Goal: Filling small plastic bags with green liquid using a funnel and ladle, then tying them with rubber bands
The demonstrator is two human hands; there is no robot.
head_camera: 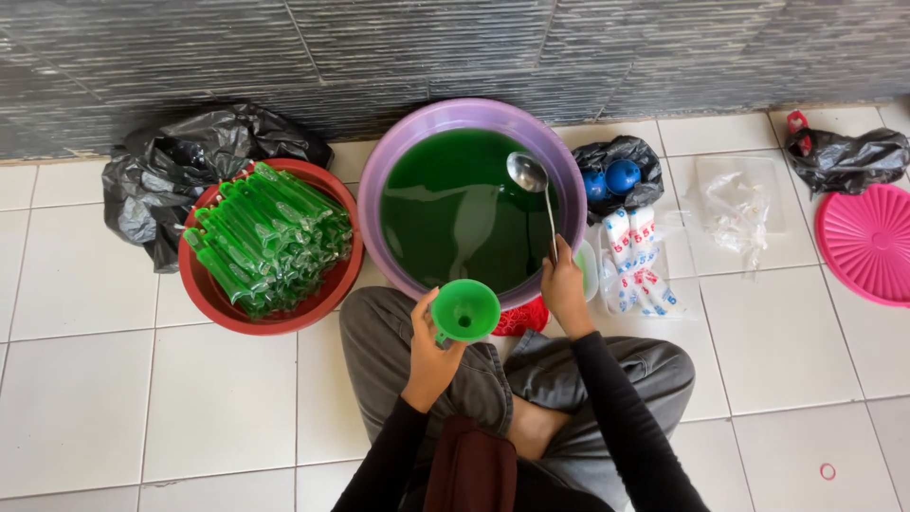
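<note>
Centrally, low in the frame, a person sits cross-legged on white floor tiles (85, 398), black sleeves, grey trousers. Left hand (431, 351) just below centre, fingers wrapped tight around the stem of a green funnel (465, 310), mouth of the funnel facing up, held over the lap at the near rim of the basin. Right hand (563, 284) right of centre, closed on the lower end of a metal ladle (531, 180); the handle runs up from the hand, the bowl of the ladle sits above the green liquid (455, 209), can't tell if it touches the surface. Liquid fills a big purple basin (379, 171), top centre. Left of it, touching or nearly so, a red bowl (204, 299) heaped with long thin sealed bags of green liquid (270, 237). Black plastic bag (156, 180) behind the red bowl, upper left. Right of the basin: a small black bag holding blue round things (611, 175), below it a stack of printed plastic wrappers (635, 261). Further right a clear plastic sheet with crumpled clear bags (739, 204). Far right edge: a pink round lid (867, 242), another black bag (844, 152) above it. Small red rubber band (828, 471) on the tiles, lower right. Dark grey tiled wall (427, 47) across the top.
</note>
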